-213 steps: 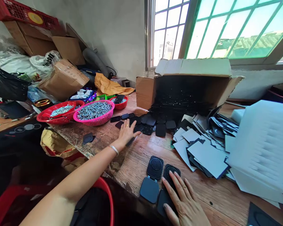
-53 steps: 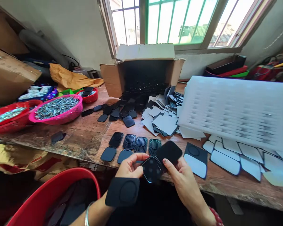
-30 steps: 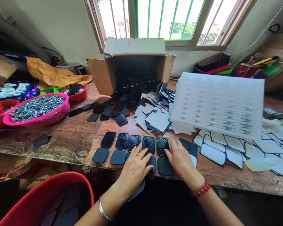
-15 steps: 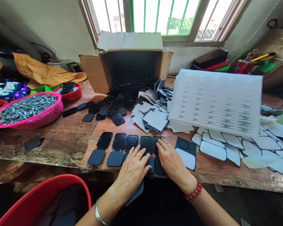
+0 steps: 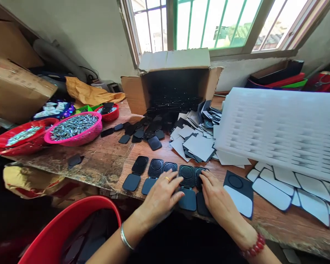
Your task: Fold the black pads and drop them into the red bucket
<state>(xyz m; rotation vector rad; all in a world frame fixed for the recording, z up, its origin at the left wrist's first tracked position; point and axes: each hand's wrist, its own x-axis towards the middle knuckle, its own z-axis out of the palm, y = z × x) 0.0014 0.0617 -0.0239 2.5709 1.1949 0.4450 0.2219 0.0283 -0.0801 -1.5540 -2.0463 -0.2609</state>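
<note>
Several black hinged pieces, each a ridged square joined to a smooth square, lie unfolded in a row along the table edge; the leftmost piece (image 5: 131,182) is fully in view. My left hand (image 5: 161,194) lies over the third piece (image 5: 169,167), its fingers stretched out and hiding most of the lower square. Between my hands the fourth piece (image 5: 187,200) shows whole. Fingers extended, my right hand (image 5: 220,196) touches the rightmost piece (image 5: 202,205) and covers part of it. Beside that hand lies a dark card (image 5: 233,180) with a ring mark and a white panel.
An open cardboard box (image 5: 134,93) spills black pieces at the back. White and dark cards (image 5: 199,146) are heaped beside a white ribbed tray (image 5: 280,128). Pink and red baskets of metal parts (image 5: 74,128) stand left. A red bucket (image 5: 110,201) sits below the edge.
The view has turned left, so everything appears farther right. My left hand has shifted left along the row, uncovering the fourth piece. My right hand stays on the rightmost piece.
</note>
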